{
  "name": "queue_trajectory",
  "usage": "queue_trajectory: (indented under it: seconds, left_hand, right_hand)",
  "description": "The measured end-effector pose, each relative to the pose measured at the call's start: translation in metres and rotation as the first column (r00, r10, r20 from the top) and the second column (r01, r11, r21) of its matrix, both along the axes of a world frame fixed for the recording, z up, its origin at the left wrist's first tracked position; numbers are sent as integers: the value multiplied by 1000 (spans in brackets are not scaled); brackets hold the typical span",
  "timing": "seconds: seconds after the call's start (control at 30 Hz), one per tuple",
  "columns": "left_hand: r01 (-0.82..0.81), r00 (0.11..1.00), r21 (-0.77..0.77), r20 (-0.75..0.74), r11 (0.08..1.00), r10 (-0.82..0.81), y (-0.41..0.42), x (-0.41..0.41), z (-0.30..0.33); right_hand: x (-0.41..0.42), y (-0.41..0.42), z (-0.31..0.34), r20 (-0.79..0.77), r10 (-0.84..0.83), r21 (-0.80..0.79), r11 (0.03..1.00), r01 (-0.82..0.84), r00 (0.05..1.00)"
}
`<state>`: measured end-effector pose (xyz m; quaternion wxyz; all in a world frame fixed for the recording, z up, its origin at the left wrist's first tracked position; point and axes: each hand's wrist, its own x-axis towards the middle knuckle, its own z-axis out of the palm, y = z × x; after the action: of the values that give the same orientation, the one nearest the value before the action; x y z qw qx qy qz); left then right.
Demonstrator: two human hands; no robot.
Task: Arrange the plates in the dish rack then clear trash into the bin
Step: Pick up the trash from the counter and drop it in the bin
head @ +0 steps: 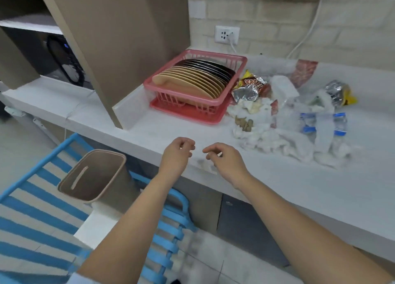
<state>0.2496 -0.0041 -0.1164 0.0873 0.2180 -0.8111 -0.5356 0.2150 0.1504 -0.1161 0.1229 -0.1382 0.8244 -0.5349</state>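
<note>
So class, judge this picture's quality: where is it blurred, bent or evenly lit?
Head view: wide-angle lens bows the white countertop edge; the floor beneath the blue slatted chair smears into blur; the pink plastic dish rack stays sharp under soft, even light.

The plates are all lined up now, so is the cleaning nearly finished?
About halfway. The plates already stand in rows in the pink dish rack. Nothing is in hand: the left hand and right hand hover empty over the counter edge, fingers loosely curled. Left to do: the tissues, foil wrappers and plastic bottles must go into the empty-looking bin.
</note>
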Motion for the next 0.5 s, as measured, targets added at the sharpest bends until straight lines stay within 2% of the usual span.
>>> queue_trajectory:
  seconds: [0.23, 0.5]
  left_hand:
    - [152, 988, 33, -1, 988, -152, 106, -23, 3]
    - [328, 945, -97, 40, 940, -326, 162, -63, -5]
  right_hand:
    - [-6, 106, -6, -3, -190, 24, 982, 190, 982]
    - [-34, 171, -6, -72, -437, 42, 897, 441, 896]
